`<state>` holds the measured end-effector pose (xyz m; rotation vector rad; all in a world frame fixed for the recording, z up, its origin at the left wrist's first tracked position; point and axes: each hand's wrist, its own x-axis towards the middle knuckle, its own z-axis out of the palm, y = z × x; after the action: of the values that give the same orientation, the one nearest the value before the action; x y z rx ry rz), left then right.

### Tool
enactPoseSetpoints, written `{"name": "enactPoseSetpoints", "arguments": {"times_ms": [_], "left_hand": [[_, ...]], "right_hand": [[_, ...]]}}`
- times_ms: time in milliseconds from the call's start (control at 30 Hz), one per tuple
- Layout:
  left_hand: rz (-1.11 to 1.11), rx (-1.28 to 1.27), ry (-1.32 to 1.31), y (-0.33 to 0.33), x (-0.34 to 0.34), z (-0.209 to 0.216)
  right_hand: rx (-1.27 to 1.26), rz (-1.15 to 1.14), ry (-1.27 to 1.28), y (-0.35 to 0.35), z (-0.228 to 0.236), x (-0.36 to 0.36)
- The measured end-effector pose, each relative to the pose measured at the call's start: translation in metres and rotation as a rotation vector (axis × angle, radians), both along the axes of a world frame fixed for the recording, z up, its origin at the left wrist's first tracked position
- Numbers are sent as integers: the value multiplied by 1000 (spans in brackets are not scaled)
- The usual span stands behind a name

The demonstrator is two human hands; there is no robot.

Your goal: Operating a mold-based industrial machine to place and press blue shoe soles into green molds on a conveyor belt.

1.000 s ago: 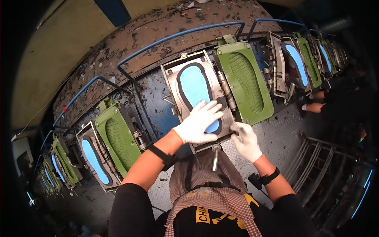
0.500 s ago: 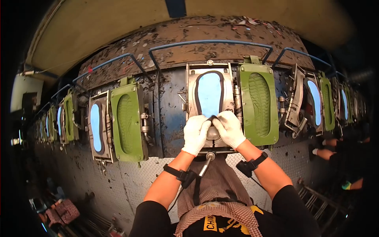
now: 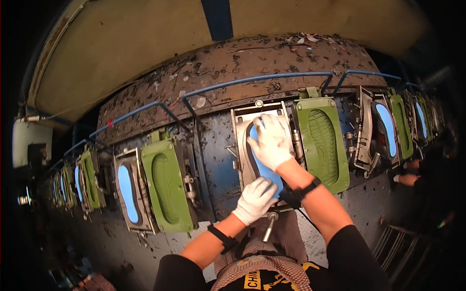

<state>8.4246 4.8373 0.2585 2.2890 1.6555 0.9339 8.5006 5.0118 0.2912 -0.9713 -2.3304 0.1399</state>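
Observation:
In the middle, a shoe sole point(image 3: 264, 170) with a bright blue face and dark rim lies in an open metal mould point(image 3: 241, 127). My right hand point(image 3: 272, 145), in a white knit glove, rests on the upper part of this sole with its fingers apart. At the heel end, my left hand point(image 3: 254, 201), gloved alike, has its fingers bent over the sole's edge; its thumb is mostly hidden. Hinged to the mould's right side, a green mould lid point(image 3: 321, 140) stands open, showing a tread-patterned hollow.
More open moulds run along the bench both ways, including a green lid point(image 3: 168, 186) and a blue-faced sole point(image 3: 128, 194) at left. A blue rail point(image 3: 257, 80) crosses behind. Dark scraps litter the brown surface point(image 3: 233, 63) beyond. A metal handle point(image 3: 270, 229) juts toward me.
My hands have parted from their pinch at the heel end. The right moved forward onto the sole's upper part; the left stays at the heel. The sole's heel now lies down in the mould.

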Motion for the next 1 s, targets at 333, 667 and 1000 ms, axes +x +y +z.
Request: {"name": "enactPoseSetpoints", "arguments": {"times_ms": [333,667,1000], "left_hand": [[-279,-10,74,26,-16,11],[-706,-449,55,72,-31,15],[-515,-310,-91,78,-48,19]], "right_hand": [[-644,15,229,-10,-11,37],[-2425,-268,639,-191,-1,118],[-642,241,-381,-174,-4,160]]}}
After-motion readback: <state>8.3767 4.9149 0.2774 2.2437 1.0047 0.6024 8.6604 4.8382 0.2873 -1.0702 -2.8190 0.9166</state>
